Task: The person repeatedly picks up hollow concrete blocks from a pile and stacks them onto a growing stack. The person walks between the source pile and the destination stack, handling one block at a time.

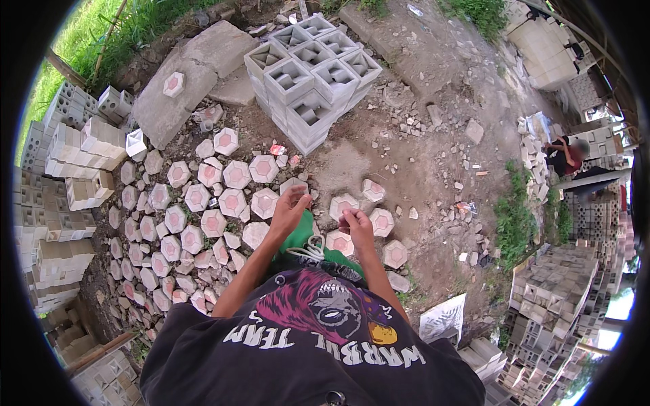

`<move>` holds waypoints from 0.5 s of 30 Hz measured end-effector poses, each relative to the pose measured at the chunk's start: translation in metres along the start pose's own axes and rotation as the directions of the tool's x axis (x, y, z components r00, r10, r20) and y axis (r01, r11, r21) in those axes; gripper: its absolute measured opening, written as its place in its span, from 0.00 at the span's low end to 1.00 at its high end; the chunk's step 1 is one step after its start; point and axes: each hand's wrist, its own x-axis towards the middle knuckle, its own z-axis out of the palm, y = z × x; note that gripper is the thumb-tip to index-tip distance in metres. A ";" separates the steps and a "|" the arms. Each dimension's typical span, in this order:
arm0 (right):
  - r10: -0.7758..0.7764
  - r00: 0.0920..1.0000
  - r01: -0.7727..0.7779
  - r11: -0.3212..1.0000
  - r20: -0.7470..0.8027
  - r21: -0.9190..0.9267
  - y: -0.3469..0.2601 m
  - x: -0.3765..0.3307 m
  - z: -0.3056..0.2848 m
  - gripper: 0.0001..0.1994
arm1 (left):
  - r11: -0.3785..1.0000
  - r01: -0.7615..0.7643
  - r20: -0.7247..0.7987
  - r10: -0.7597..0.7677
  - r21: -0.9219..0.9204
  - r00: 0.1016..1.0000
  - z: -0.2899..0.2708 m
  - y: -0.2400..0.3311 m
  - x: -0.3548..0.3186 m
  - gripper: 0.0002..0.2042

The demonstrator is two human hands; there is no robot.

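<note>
My left hand (291,207) hangs in front of my green shorts (300,230), its fingers slightly bent and apart, and nothing shows in it. Just beyond its fingertips lies a hexagonal paving block (294,184). My right hand (358,224) hovers to the right, fingers loosely curled but apart, and I see nothing held. Around it on the ground are more hexagonal blocks with pinkish centres: one beyond it (342,206), one to its right (382,222) and one partly behind it (338,242). Neither hand clearly touches a block.
Many hexagonal pavers (213,223) and rubble cover the ground at left. A stack of hollow concrete blocks (311,95) stands ahead, near a broken slab (189,74). Block piles (84,145) line the left; others (552,291) fill the right, where a person (566,157) sits.
</note>
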 end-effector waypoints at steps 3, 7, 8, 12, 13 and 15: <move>-0.033 0.999 0.033 0.999 -0.025 -0.003 -0.042 0.053 0.010 0.12 | 1.000 0.010 0.022 -0.010 -0.012 1.000 -0.001 0.033 0.063 0.18; -0.042 0.998 0.043 0.998 -0.043 0.034 -0.080 0.107 0.032 0.11 | 0.999 0.008 0.027 -0.007 -0.032 1.000 -0.010 0.055 0.129 0.16; -0.037 0.998 0.040 0.998 -0.053 0.043 -0.085 0.119 0.036 0.10 | 0.999 0.014 0.028 -0.013 -0.034 1.000 -0.012 0.058 0.141 0.16; 0.009 0.999 -0.006 0.998 -0.046 0.056 -0.103 0.150 0.052 0.09 | 0.999 0.045 0.005 -0.045 -0.028 0.999 -0.016 0.063 0.177 0.17; 0.018 0.999 -0.016 0.999 -0.041 0.047 -0.104 0.157 0.053 0.09 | 0.998 0.055 0.005 -0.055 -0.027 0.998 -0.016 0.062 0.184 0.17; 0.030 0.998 -0.028 0.999 -0.056 0.040 -0.110 0.173 0.053 0.10 | 0.997 0.077 0.010 -0.076 -0.029 0.997 -0.017 0.059 0.197 0.17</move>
